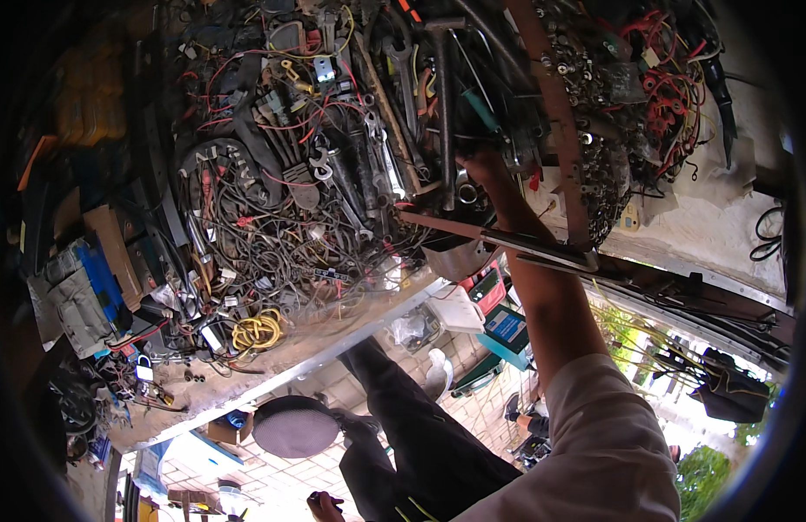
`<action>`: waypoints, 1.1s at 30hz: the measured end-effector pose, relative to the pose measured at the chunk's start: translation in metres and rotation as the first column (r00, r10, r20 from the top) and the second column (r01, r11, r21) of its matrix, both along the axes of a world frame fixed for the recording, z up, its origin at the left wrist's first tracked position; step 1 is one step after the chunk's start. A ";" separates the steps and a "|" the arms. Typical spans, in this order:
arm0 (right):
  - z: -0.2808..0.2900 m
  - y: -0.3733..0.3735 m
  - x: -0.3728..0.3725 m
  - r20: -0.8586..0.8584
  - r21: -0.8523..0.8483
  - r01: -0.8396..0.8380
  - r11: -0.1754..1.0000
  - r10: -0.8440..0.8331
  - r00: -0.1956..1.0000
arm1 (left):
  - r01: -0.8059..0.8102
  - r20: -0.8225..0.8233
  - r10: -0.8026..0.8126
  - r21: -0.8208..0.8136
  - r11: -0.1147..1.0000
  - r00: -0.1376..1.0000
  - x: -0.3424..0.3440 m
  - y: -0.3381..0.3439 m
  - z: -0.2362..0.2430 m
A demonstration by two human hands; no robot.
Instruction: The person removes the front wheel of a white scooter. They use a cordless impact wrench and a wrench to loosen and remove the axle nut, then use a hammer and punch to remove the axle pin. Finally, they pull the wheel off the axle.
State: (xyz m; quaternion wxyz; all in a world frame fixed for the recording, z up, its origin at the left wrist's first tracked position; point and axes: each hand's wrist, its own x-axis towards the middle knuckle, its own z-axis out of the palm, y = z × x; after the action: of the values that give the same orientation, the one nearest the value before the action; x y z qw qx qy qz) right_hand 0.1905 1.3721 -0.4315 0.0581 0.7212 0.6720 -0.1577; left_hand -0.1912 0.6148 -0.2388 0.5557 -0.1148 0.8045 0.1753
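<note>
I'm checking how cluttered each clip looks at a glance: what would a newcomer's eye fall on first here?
Probably the dense tangle of wires, mixed with tools, covering the left and middle of the workbench. Next, the bright yellow coil of cable near the bench's front edge, left of centre. The right hand also draws the eye, in among the tools right of centre, just below what looks like a teal-handled screwdriver.

On black curved strap (218,151), amid tangled cables (246,230): large white block characters, set in a row along the bend; only partly discernible. On blue panel (509,327) of teal box (499,349), beyond bench edge (294,363): small pale print; too fine to read. On red case (487,288), just beside teal box: markings too small to resolve. Legible in full: none.
</note>
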 end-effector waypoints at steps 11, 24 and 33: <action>0.037 -0.005 -0.001 -0.302 0.213 -0.160 0.964 0.220 0.928 | -0.086 -0.040 0.085 -0.019 0.996 0.996 0.007 0.009 0.007; 0.200 -0.177 0.140 -0.644 -0.636 0.509 0.580 -0.763 0.065 | -0.295 -0.028 0.296 0.042 0.955 0.955 0.018 0.053 0.037; 0.299 -0.396 0.126 -0.377 -0.466 0.689 0.556 -0.829 0.414 | -0.486 0.066 0.485 0.231 0.843 0.872 0.063 0.014 0.064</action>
State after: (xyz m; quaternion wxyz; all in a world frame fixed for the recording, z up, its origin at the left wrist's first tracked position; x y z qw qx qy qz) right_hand 0.3167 0.9764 -0.1327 -0.1335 0.8534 0.2285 -0.4491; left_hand -0.1280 0.6292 -0.1748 0.5052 -0.2469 0.7205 0.4058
